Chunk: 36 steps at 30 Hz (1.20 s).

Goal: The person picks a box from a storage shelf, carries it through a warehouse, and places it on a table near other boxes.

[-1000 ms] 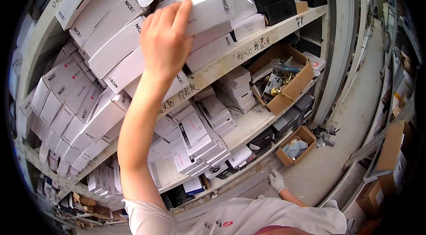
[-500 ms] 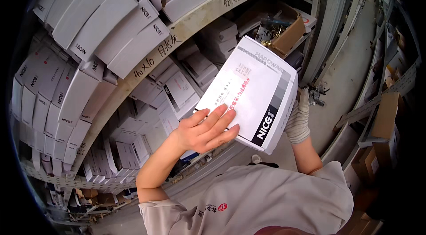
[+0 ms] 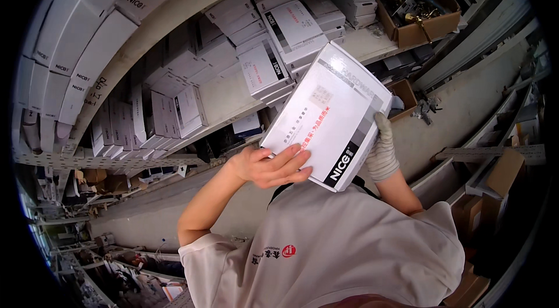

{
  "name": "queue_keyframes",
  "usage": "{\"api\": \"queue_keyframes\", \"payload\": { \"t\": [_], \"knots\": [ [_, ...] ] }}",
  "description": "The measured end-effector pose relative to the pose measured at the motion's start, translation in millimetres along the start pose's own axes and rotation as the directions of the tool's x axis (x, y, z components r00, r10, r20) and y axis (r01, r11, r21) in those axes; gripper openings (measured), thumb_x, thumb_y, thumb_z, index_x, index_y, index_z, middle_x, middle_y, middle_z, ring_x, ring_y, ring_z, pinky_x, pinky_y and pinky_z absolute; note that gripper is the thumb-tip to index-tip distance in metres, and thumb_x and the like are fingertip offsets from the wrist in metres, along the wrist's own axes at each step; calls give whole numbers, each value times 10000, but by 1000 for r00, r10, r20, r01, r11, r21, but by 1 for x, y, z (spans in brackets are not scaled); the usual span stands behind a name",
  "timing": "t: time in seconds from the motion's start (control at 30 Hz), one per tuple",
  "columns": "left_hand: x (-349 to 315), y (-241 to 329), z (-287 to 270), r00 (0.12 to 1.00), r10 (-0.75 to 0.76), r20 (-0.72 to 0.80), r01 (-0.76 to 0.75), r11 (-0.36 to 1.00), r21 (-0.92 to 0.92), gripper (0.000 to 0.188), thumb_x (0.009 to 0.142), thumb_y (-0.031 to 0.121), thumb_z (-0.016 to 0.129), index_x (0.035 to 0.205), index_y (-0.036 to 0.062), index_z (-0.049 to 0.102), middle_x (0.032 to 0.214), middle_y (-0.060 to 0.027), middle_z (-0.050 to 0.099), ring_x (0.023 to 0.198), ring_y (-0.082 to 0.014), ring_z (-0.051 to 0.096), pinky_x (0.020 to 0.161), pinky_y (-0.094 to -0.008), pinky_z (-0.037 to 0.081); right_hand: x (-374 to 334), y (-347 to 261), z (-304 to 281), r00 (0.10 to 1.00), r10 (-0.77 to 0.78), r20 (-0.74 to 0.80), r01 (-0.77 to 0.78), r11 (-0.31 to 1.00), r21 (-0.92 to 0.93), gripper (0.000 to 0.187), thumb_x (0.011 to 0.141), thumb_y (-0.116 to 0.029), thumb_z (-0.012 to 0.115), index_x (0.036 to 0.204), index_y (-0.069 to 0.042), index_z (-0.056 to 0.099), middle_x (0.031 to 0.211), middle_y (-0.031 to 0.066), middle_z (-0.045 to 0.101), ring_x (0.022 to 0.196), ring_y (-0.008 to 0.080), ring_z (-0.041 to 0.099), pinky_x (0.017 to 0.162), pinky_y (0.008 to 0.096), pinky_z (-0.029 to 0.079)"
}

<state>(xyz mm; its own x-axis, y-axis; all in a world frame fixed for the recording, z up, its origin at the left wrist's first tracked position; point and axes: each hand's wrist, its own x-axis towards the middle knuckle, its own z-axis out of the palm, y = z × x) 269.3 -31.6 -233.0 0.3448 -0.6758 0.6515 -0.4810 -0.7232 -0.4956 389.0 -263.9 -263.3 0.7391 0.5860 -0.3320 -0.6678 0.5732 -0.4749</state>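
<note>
A flat white cardboard box with a black label strip and red print is held tilted in front of my chest. My bare left hand grips its lower left side, the fingers lying across the top face and the thumb out of sight. On the opposite side, my right hand wears a striped white glove and clasps the box's right edge. Its thumb shows along that edge, while the other fingers are mostly hidden behind the box.
Shelves on the left and ahead hold several stacks of similar white boxes. An open brown carton of brass-coloured hardware stands at the shelf's far end. More brown cartons line the right side, and loose metal parts lie on the floor.
The view has shifted, so the shelves and the hardware carton sit differently in the picture. Both hands still hold the box, and my right thumb now lies against its edge.
</note>
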Motion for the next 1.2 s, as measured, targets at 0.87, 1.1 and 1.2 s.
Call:
{"api": "queue_keyframes", "payload": {
  "t": [0.87, 1.1, 1.2],
  "knots": [
    [8, -41, -80, 657, -748, 95, 727, 595, -344, 513, 498, 177, 734, 960, -8, 609, 901, -122, 643, 812, -254, 602, 943, -460, 324, -19, -74, 62, 613, -749, 249, 714, 391, -580, 351, 846, -266, 643, 1078, -8, 587, 946, 77, 626, 835, 154, 611, 745, 288, 523],
    [44, -15, -24, 587, -785, 197, 805, 540, -246, 507, 495, 168, 774, 959, 27, 626, 884, -87, 632, 813, -239, 587, 953, -484, 321, 71, -294, 167, -10, -527, 850, 467, -754, -462, 450, 773, -311, 681, 1117, -44, 568, 1015, 115, 623, 956, 268, 600, 867, 347, 482],
    [57, 2, -6, 492, -832, 259, 869, 449, -207, 501, 485, 156, 779, 949, 35, 635, 872, -69, 631, 812, -231, 587, 967, -493, 322, 115, -345, 224, 85, -412, 907, 298, -858, -418, 465, 763, -324, 678, 1143, -80, 565, 1092, 113, 595, 1052, 284, 552, 925, 376, 444]
  ]
}}
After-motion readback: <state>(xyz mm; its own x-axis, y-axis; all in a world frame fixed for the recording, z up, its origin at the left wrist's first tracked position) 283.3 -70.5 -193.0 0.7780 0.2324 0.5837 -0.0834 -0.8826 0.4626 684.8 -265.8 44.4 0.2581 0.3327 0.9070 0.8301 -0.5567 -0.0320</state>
